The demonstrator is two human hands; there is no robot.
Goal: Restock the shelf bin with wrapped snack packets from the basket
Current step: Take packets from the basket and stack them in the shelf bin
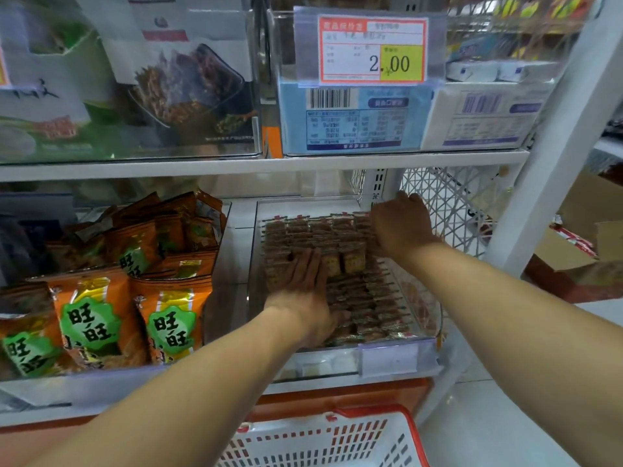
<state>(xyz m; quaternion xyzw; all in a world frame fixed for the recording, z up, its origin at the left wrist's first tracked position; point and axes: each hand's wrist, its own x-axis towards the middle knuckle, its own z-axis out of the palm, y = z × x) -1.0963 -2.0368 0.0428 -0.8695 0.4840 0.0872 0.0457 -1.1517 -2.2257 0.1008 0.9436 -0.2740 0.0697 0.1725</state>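
A clear plastic shelf bin [397,357] on the lower shelf is packed with rows of small brown wrapped snack packets [374,298]. My left hand [305,288] lies flat, fingers together, pressing on the packets at the bin's left middle. My right hand [401,227] reaches to the back right of the bin, palm down on the rear packets, fingers curled near the back wall. Whether either hand grips a packet is hidden. The red and white basket [337,439] sits below the shelf at the bottom edge; no packets show inside it.
Orange snack bags [141,298] fill the bin to the left. Above, clear bins hold boxed goods behind a price label [372,50]. A white shelf upright [553,156] and a wire mesh side panel [448,200] stand on the right. Cardboard boxes [586,230] lie beyond.
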